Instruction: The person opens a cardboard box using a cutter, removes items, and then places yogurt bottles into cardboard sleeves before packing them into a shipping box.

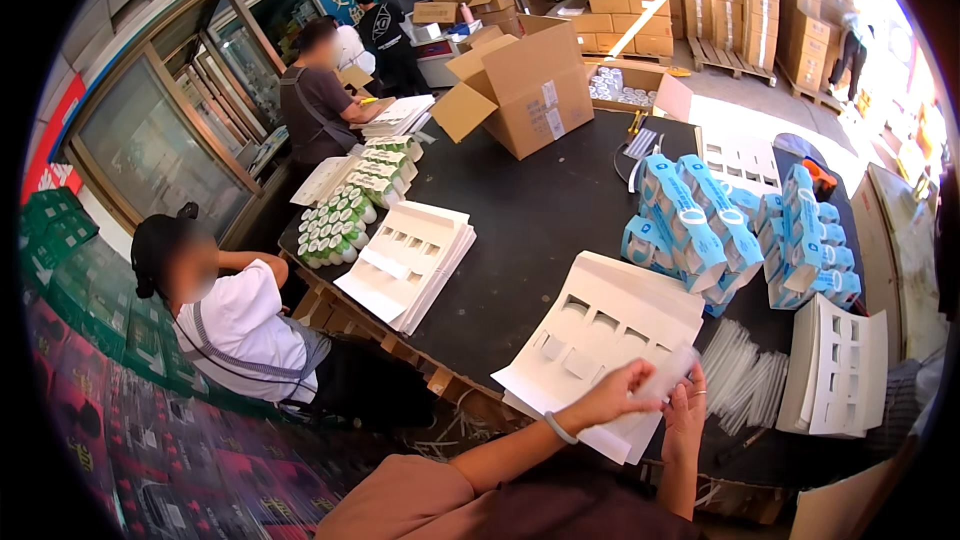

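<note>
Before me, a stack of flat white die-cut carton blanks (536, 360) rests at the table's front edge, with rows of cut-out windows. Over its near right corner, my left hand (626, 395) pinches a blurred, translucent plastic piece (670, 375). My right hand (686, 406), with a ring on one finger, has its fingers on the right end of the same piece. Just right of it lies a heap of thin clear plastic strips (742, 382). Several blue carton multipacks (686, 221) holding containers are piled behind the blanks.
Another stack of blanks (829, 367) stands at right. Across the black table (510, 240) are more blanks (409, 259), green-and-white cans (334, 229) and an open cardboard box (525, 82). One person (240, 322) sits at left; another (315, 97) works beyond. An orange-handled tool (819, 178) lies behind the blue packs.
</note>
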Motion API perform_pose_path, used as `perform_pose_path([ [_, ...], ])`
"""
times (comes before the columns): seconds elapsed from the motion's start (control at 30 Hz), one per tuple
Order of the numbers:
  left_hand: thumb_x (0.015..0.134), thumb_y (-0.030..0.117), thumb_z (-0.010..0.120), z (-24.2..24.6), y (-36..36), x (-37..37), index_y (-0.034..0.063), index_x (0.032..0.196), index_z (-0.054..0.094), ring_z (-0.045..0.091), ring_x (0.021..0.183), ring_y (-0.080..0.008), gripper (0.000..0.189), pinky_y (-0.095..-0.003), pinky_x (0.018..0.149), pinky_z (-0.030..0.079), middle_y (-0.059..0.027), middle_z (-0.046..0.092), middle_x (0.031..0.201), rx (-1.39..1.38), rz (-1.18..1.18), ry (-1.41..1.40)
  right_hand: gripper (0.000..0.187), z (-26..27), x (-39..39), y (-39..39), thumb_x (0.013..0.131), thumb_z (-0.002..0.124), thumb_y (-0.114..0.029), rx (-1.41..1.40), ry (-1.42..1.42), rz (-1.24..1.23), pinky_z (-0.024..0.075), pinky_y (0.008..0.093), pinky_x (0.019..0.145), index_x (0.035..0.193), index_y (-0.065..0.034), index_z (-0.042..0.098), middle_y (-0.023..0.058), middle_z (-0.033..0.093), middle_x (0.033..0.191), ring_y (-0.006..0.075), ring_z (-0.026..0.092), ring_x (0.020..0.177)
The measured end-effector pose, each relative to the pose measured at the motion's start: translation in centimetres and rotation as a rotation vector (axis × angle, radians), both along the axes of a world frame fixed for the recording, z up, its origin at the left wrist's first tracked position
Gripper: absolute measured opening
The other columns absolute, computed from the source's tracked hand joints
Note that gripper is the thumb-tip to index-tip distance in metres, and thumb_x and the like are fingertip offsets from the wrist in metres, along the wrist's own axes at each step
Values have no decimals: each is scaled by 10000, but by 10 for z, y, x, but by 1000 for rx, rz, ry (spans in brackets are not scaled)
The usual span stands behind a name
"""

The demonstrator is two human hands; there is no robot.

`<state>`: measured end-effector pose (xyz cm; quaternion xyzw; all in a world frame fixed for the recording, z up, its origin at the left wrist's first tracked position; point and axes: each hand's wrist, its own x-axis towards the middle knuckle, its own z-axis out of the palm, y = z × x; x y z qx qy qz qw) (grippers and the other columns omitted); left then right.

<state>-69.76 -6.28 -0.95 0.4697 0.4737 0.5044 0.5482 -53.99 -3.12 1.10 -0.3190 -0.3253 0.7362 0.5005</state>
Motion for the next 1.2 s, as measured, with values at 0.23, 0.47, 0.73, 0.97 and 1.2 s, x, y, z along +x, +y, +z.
perform_pose_path([
  [0.23, 967, 266, 664, 7, -24, 28, 23, 1167, 614, 522, 805, -25, 318, -195, 684, 434, 28, 619, 939, -215, 38, -325, 278, 0, 9, -10, 950, 644, -98, 51, -90, 100, 457, 225, 773, 1201, 2, 579, 17, 662, 968, 69, 585, 834],
  [0.47, 1010, 274, 586, 18, -37, 18, 30, 1147, 669, 568, 804, -69, 292, -231, 704, 476, -27, 668, 974, -3, 57, 172, 423, 1, 7, -17, 901, 688, -92, 14, -27, 21, 469, 292, 901, 1284, -5, 531, 50, 634, 1097, 142, 605, 987],
  [0.73, 1034, 256, 494, 28, -39, 18, 81, 1062, 591, 584, 783, -121, 202, -270, 699, 476, -12, 605, 843, -189, 157, -340, 234, 9, 21, -20, 860, 718, -55, -5, -36, 36, 461, 260, 823, 1047, -53, 577, 34, 647, 968, 112, 599, 878],
  [0.97, 871, 294, 753, 42, -50, 27, 55, 1031, 632, 461, 566, -54, 312, -212, 505, 371, 44, 542, 710, -241, 283, -358, 309, 30, 25, -24, 868, 744, -79, -41, -37, 166, 436, 223, 672, 1137, -25, 603, -2, 651, 880, 54, 549, 740],
  [1.2, 811, 147, 819, 52, -47, 23, 12, 925, 713, 505, 572, -55, 207, -210, 514, 382, 16, 630, 722, -297, 320, -270, 134, 29, 27, -25, 892, 716, -80, -2, -158, 113, 458, 221, 610, 994, 2, 683, 31, 680, 823, 69, 597, 711],
])
